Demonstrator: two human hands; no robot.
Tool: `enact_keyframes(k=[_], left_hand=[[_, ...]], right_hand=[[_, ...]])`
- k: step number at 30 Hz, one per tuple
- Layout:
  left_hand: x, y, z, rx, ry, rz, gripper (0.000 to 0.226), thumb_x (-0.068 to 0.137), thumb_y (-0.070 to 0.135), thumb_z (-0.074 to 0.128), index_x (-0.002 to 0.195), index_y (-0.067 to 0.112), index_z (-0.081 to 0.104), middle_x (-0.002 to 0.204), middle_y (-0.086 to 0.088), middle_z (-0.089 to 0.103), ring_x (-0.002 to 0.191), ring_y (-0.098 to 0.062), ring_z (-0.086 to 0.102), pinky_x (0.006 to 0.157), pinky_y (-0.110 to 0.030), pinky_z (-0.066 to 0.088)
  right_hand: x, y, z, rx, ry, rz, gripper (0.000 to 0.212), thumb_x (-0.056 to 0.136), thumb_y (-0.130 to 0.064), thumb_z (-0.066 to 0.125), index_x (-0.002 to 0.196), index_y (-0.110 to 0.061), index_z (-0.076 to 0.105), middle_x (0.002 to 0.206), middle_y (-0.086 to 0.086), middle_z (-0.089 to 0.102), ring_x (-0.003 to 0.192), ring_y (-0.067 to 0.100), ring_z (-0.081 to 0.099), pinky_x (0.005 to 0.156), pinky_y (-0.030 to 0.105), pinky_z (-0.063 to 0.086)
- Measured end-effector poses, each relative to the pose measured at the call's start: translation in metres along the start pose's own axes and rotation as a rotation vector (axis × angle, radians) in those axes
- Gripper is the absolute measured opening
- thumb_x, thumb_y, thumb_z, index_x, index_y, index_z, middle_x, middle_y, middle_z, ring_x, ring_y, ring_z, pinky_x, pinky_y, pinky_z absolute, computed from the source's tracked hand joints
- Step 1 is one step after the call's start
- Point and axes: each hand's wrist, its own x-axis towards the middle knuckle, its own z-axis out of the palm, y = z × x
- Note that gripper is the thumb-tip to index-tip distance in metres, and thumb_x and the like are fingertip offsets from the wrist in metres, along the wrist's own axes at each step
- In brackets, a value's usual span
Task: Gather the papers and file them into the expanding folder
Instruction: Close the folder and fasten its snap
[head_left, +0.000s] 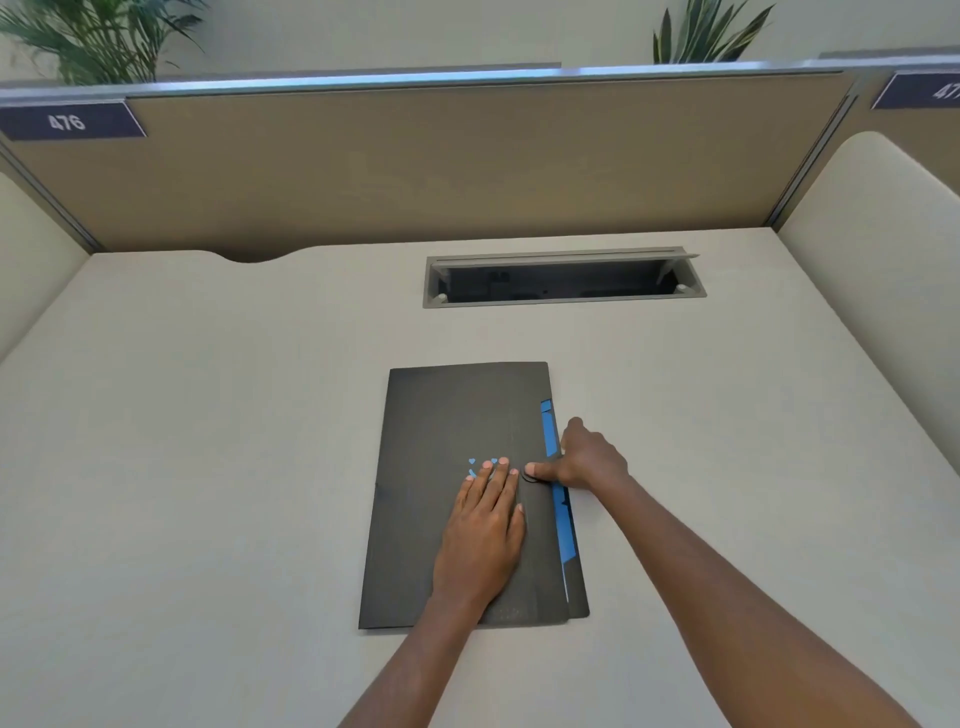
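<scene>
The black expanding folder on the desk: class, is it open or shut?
Shut. The expanding folder lies flat, flap folded over; the left hand presses it and the right hand thumbs the round clasp.

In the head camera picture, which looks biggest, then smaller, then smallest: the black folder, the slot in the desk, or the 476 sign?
1. black folder
2. slot in the desk
3. 476 sign

The sign is farthest, so it could really be bigger.
</scene>
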Motion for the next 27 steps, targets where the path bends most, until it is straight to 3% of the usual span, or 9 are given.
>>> enact_keyframes(k=[7,13,16,18,22,24,27], left_hand=[[0.001,0.004,0.002,-0.019,0.016,-0.02,0.05,0.1,0.033,0.03,0.146,0.015,0.037,0.154,-0.002,0.035,0.146,-0.016,0.024,0.12,-0.037,0.018],[0.001,0.003,-0.011,-0.134,0.01,-0.036,0.052,0.096,0.036,0.032,0.142,0.015,0.045,0.154,-0.002,0.036,0.145,-0.016,0.027,0.119,-0.038,0.023],[-0.008,-0.014,-0.029,-0.126,0.182,-0.181,0.046,0.09,0.028,0.044,0.131,0.009,0.056,0.144,-0.01,0.048,0.135,-0.025,0.043,0.113,-0.041,0.033],[-0.014,-0.034,-0.043,-0.046,0.297,-0.374,0.046,0.084,0.022,0.052,0.127,0.004,0.057,0.136,-0.017,0.052,0.125,-0.034,0.049,0.103,-0.045,0.042],[-0.019,-0.062,-0.066,0.017,0.156,-0.726,0.063,0.088,0.035,0.059,0.138,0.001,0.041,0.13,-0.023,0.051,0.116,-0.041,0.048,0.095,-0.049,0.041],[-0.016,-0.063,-0.071,0.05,0.065,-0.731,0.069,0.092,0.044,0.051,0.142,0.002,0.033,0.125,-0.022,0.052,0.111,-0.038,0.049,0.09,-0.047,0.043],[-0.006,-0.053,-0.073,-0.001,0.069,-0.678,0.07,0.094,0.047,0.044,0.145,0.002,0.028,0.124,-0.02,0.053,0.109,-0.036,0.049,0.087,-0.043,0.045]], right_hand=[[0.009,-0.01,-0.004,-0.075,-0.068,0.04,0.093,0.067,-0.063,0.077,0.135,-0.013,0.037,0.129,0.007,0.055,0.115,0.027,0.056,0.094,0.041,0.05],[0.001,-0.009,-0.002,-0.058,-0.021,0.049,0.082,0.07,-0.064,0.074,0.127,-0.014,0.043,0.12,0.005,0.057,0.109,0.025,0.058,0.088,0.037,0.051],[-0.013,-0.006,0.0,-0.02,0.059,0.02,0.073,0.074,-0.061,0.072,0.12,-0.012,0.045,0.117,0.006,0.057,0.106,0.027,0.059,0.082,0.035,0.048],[-0.025,-0.002,0.008,0.036,0.161,-0.036,0.063,0.079,-0.057,0.069,0.116,-0.011,0.047,0.116,0.008,0.055,0.106,0.029,0.058,0.082,0.037,0.047],[-0.048,0.0,0.025,0.114,0.342,-0.062,0.049,0.091,-0.052,0.057,0.113,-0.009,0.051,0.117,0.011,0.054,0.105,0.031,0.056,0.085,0.039,0.049],[-0.056,-0.006,0.03,0.146,0.362,-0.058,0.047,0.095,-0.048,0.053,0.118,-0.007,0.05,0.119,0.013,0.053,0.107,0.032,0.055,0.083,0.037,0.047],[-0.061,-0.02,0.036,0.231,0.343,-0.045,0.048,0.097,-0.044,0.052,0.124,-0.005,0.046,0.125,0.016,0.051,0.113,0.035,0.052,0.083,0.038,0.046]])
